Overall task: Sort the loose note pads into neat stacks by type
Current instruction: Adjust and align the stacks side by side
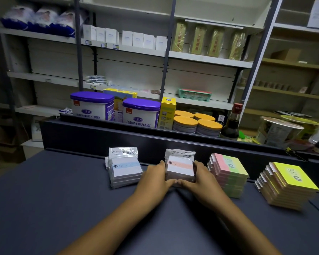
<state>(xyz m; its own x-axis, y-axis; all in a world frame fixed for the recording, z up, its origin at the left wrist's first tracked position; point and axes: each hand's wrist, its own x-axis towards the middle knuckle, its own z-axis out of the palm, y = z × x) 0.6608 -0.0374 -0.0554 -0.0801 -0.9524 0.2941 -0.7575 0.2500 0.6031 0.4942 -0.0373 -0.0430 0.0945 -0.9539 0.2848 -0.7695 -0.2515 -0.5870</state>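
Both forearms reach across the dark desk (63,190), the left hand (156,178) and right hand (201,178) cupped against opposite sides of the stack of pink-banded wrapped note pads (180,167), evidently squaring its edges. That stack sits between the blue-banded stack (125,169) and the pink-and-green stack (228,173), with the yellow stack (287,184) furthest right. All four stand in a row along the desk's raised back rail (173,140), one type to each, so sorting appears nearly complete.

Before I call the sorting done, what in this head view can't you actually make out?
- Orange-banded stack: pack count, front edge covered by left hand and right hand.
- Blue-banded stack: label print too small.
- Yellow stack: far side hidden by its own packs.
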